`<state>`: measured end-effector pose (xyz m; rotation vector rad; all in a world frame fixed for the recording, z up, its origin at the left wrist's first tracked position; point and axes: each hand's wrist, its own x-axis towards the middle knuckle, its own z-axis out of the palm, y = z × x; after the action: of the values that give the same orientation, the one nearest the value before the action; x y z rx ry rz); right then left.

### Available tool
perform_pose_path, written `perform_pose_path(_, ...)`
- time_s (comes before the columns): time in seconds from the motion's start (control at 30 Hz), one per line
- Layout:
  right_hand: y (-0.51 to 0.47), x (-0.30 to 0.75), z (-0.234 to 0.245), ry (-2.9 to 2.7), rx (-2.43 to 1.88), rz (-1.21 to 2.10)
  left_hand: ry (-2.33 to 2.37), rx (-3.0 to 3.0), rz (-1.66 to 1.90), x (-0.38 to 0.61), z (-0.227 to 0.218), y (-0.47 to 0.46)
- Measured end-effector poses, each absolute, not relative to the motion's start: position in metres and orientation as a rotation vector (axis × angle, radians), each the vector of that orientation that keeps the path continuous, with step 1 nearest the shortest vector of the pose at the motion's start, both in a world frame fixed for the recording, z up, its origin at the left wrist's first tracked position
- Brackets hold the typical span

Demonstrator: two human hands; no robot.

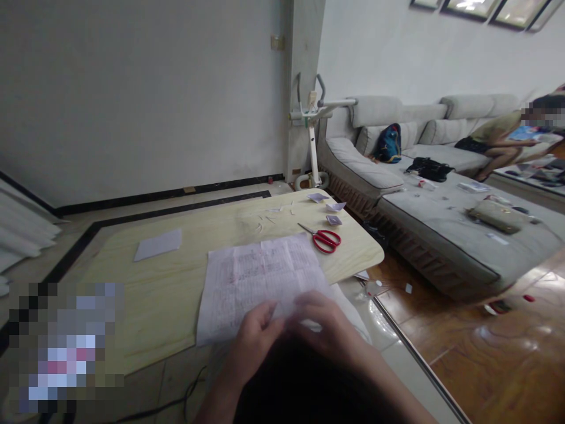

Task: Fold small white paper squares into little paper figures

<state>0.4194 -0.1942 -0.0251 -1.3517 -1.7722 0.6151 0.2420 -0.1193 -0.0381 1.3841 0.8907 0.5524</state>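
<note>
My left hand (pixel 255 334) and my right hand (pixel 325 325) meet over the near edge of a large creased printed sheet (pixel 256 272). The fingers of both are closed on a small piece of white paper (pixel 286 308), partly hidden and blurred by motion. Beyond the sheet's far right corner, red-handled scissors (pixel 325 240) lie with their blades slightly apart. Several small folded paper pieces (pixel 334 220) sit near the table's far right corner. Thin paper scraps (pixel 265 221) are scattered behind the sheet.
A stack of white paper (pixel 158 244) lies at the left of the pale wooden table (pixel 176 300). A grey sofa (pixel 436 229) holds bags, and a person (pixel 497 135) sits at its far end. White exercise equipment (pixel 313 141) stands behind the table. A cable (pixel 176 403) runs across the floor.
</note>
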Motion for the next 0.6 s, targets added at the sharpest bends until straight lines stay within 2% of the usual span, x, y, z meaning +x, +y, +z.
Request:
perform_pose_path(0.3, -0.1949, 0.4205, -0.0184, -1.823, -1.319, 0.680, 0.995, 1.450, 0.551, 0.2408, -0.0424, -0.1213)
perform_pose_path(0.6, -0.1935, 0.4172, -0.0227, -1.852, -1.301, 0.599, 0.938, 1.605, 0.456, 0.2413, -0.0442, -0.1206)
